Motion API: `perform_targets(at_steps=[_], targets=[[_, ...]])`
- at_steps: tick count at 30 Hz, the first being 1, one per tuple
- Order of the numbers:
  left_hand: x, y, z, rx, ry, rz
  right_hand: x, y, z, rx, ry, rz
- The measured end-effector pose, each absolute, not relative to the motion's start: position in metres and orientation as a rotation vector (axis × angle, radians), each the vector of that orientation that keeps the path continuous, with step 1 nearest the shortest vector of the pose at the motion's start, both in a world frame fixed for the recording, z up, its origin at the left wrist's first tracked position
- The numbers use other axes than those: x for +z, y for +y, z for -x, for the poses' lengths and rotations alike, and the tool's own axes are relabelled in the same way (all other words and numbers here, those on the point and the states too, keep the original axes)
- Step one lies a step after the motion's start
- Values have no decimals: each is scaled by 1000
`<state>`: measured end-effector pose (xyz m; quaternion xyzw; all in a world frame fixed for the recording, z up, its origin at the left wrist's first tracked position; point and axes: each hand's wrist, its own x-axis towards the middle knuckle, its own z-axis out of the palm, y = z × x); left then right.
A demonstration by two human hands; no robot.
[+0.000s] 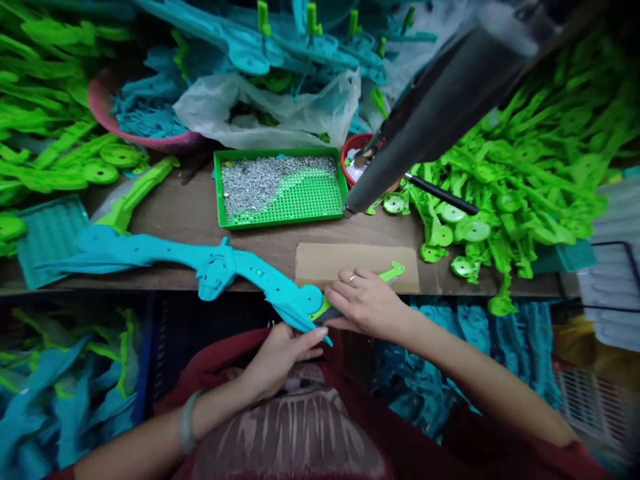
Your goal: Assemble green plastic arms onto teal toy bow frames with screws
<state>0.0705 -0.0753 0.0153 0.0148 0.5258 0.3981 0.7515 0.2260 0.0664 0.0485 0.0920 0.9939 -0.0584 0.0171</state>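
Note:
A long teal plastic piece (220,263) lies across the front of the wooden bench (190,220), its right end hanging over the edge. My left hand (280,353) grips that end from below, fingers closed around it. My right hand (367,303) is closed over a thin bright-green plastic part (393,272) that lies on a cardboard pad (325,261) and runs into the teal piece's end. A ring shows on one finger.
A green perforated tray (320,197) with small metal screws sits behind the pad. A dark tool body (440,100) hangs over a red bowl (350,150). Heaps of green parts (525,173) lie right and left; teal parts (280,40) and a clear plastic bag (260,110) lie behind.

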Motion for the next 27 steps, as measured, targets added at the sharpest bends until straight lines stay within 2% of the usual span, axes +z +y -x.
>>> perform_targets(at_steps=[4, 6, 8, 10, 12, 14, 18, 20, 23, 27], targets=[[2, -73, -82, 845, 1098, -148, 53, 80, -234, -421, 3072, -370], [-2, -71, -87, 886, 1101, -208, 60, 103, -240, -637, 3196, -709], [-4, -67, -92, 917, 1112, -224, 70, 139, -241, -869, 3355, -1233], [-5, -62, -98, 943, 1120, -204, 80, 177, -234, -1251, 3381, -1499], [-7, -55, -105, 949, 1102, -177, 90, 210, -217, -1761, 3205, -1322], [-11, -45, -112, 933, 1044, -161, 96, 231, -195, -2058, 2995, -1088], [-20, -28, -119, 922, 941, -213, 93, 241, -141, -2285, 2941, -739], [-23, -24, -118, 939, 922, -246, 80, 238, -114, -2428, 2974, -702], [-26, -24, -117, 938, 888, -263, 51, 231, -80, -2504, 3069, -919], [-29, -27, -118, 914, 865, -271, 20, 225, -56, -2348, 3231, -1388]])
